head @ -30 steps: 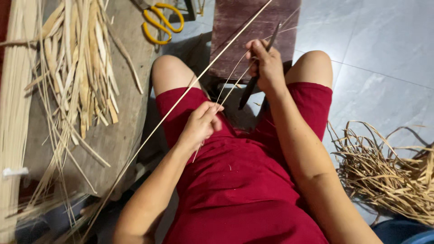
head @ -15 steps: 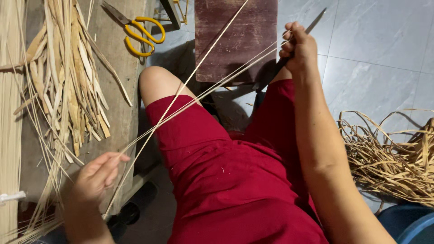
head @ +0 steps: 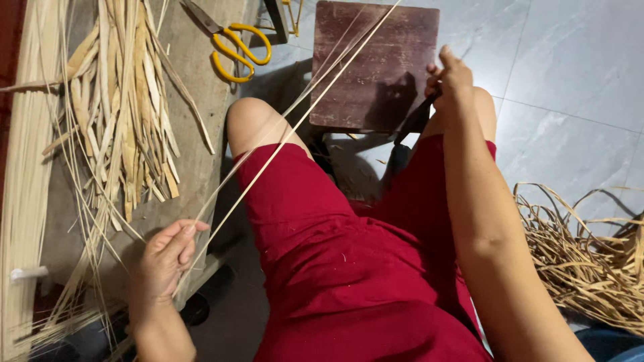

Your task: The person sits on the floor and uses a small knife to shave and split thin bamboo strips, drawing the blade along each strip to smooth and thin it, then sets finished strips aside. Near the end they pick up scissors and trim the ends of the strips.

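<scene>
My left hand [head: 168, 258] is low at the left, next to a wooden bench [head: 201, 154], pinching the near end of long thin bamboo strips [head: 282, 137]. The strips run up and to the right over my left knee, past the dark wooden stool [head: 376, 64]. By my right knee, my right hand [head: 451, 79] is closed on the dark handle of a knife [head: 414, 119] that points down toward the floor. I am sitting in red shorts [head: 349, 261].
Split bamboo pieces [head: 127, 100] and fine slivers lie on the bench, with yellow-handled scissors [head: 235, 43] at its far end. A tangle of bamboo shavings [head: 590, 261] lies on the grey tiled floor at the right. A pale strip bundle [head: 23, 167] runs along the left edge.
My left hand went from my lap out to the left beside the bench, drawing the strips along. My right hand rose, then dropped back to my right knee with the knife.
</scene>
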### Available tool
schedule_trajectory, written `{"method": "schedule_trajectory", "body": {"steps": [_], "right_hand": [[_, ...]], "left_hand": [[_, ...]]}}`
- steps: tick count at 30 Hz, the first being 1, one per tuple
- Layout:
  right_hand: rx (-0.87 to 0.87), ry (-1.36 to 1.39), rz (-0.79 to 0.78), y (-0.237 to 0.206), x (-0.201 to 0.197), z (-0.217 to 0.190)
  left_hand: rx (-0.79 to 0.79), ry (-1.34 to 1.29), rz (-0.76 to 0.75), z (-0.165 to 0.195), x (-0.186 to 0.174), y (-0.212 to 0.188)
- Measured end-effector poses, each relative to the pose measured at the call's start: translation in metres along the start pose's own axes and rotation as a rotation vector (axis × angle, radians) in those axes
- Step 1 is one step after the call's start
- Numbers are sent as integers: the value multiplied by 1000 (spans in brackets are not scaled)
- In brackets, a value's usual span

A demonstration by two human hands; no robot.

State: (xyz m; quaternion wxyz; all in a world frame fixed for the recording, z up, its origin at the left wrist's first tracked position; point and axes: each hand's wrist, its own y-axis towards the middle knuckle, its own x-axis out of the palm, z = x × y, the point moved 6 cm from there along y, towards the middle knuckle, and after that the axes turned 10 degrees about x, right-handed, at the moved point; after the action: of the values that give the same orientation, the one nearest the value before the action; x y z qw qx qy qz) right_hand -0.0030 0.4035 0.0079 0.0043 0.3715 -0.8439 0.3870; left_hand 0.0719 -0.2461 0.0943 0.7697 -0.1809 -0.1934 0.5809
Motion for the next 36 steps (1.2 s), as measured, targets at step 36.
{"method": "schedule_trajectory", "body": {"steps": [36], "right_hand": [[-1128,-1181,-492,-115,306,96]], "left_hand": [[159,-227,-113,-48,20,7]]}}
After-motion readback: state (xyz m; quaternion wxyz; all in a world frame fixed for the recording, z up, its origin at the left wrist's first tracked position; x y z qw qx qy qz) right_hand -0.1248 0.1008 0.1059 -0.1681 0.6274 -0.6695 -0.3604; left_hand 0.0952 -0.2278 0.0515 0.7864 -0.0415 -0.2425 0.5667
